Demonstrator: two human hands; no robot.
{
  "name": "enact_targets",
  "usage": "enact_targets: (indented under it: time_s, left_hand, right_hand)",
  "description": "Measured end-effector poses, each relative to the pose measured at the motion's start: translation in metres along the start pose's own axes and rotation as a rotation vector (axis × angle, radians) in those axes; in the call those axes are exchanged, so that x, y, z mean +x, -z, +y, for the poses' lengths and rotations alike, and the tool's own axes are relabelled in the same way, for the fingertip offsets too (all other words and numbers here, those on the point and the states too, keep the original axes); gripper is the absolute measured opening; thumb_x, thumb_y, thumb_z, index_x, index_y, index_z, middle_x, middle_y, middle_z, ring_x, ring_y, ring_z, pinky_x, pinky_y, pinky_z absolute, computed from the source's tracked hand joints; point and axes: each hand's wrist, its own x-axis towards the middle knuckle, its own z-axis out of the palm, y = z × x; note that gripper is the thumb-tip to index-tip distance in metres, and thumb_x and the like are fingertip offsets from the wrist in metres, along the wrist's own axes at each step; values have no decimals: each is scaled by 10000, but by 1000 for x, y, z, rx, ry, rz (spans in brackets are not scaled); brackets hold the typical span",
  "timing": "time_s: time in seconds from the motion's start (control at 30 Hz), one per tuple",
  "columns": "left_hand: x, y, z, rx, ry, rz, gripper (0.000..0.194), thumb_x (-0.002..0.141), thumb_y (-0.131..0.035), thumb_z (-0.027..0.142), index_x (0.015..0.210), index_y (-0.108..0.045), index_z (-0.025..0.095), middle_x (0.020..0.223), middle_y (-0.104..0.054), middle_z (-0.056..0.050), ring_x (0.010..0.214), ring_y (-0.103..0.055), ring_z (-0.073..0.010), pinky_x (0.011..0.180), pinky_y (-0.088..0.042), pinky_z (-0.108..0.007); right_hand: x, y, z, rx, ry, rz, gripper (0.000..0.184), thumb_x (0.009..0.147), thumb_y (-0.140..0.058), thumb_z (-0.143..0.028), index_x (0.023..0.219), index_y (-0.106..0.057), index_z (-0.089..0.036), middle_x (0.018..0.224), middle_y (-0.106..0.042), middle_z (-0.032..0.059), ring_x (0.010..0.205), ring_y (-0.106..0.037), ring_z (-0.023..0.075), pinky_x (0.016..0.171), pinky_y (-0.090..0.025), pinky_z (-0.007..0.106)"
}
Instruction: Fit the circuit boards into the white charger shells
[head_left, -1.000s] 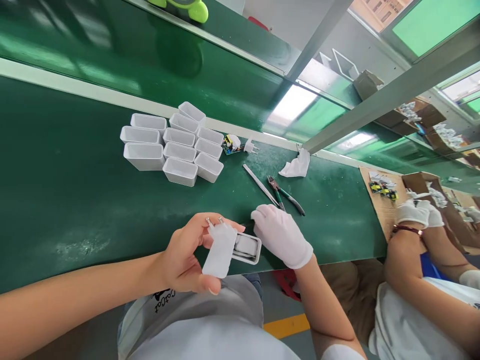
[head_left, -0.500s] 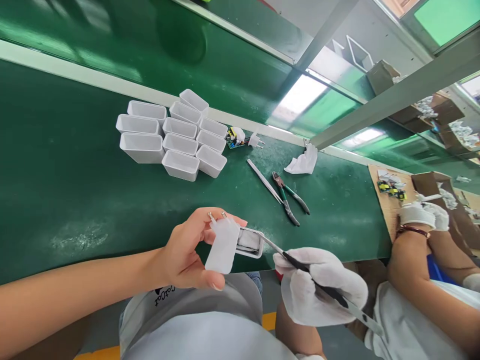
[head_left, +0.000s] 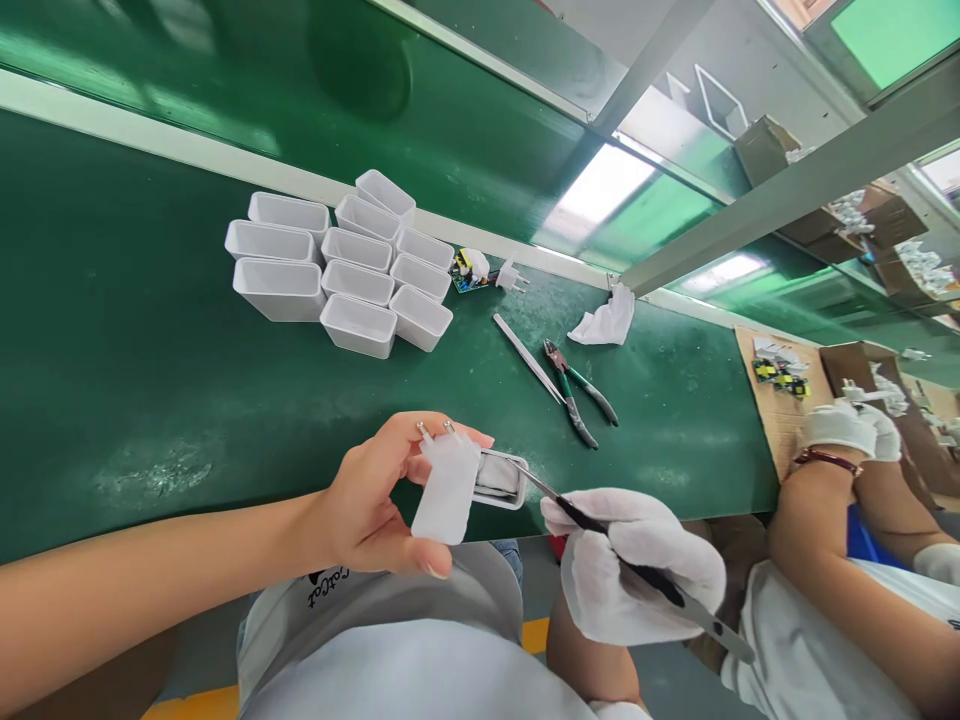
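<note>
My bare left hand [head_left: 375, 500] is closed around a white charger plug cover with two metal pins [head_left: 446, 485] and an open white housing shell [head_left: 501, 478] pressed beside it, held just above the near edge of the green belt [head_left: 150, 400]. My white-gloved right hand [head_left: 637, 570] grips long tweezers [head_left: 600, 530], whose tip reaches into the shell's open mouth.
A cluster of several empty white shells [head_left: 337, 275] stands on the belt, with a small circuit board and plug [head_left: 480, 272] beside it. A second pair of tweezers [head_left: 525, 358], green-handled cutters [head_left: 581, 395] and a crumpled white cloth [head_left: 604, 320] lie farther right. A co-worker's gloved hands [head_left: 847, 430] work at cardboard boxes on the right.
A second ago my right hand rested on the belt by the shell; it has since taken hold of tweezers and brought their tip into the shell. My left hand has barely moved.
</note>
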Motion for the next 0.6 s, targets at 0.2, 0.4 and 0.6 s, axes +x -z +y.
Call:
enact_targets:
  time_s: [0.2, 0.4, 0.6]
  left_hand:
    - [2, -2, 1, 40, -41, 10, 687, 793, -796, 540, 1309, -478, 216, 1202, -698, -135, 601, -663, -110, 544, -582, -209]
    - [-1, -1, -1, 91, -63, 12, 758, 766, -799, 582, 1344, -474, 215, 1235, -681, -164, 692, -694, -153, 540, -576, -218]
    - [4, -1, -3, 228, -203, -40, 894, 756, -755, 671, 1465, -427, 236, 1128, -729, -147, 605, -705, -185, 577, -618, -288]
  right_hand:
    - [8, -7, 0, 79, 34, 27, 155, 865, -668, -105, 910, -593, -234, 850, -716, 28, 589, -737, 205, 454, -646, 293]
    - [14, -10, -13, 202, -18, 36, 156, 887, -654, -82, 925, -588, -219, 868, -716, 13, 553, -714, 154, 425, -622, 234]
    - [13, 5, -29, -3, -132, -73, 168, 896, -654, -115, 864, -554, -246, 866, -697, 8, 586, -727, 164, 465, -639, 262]
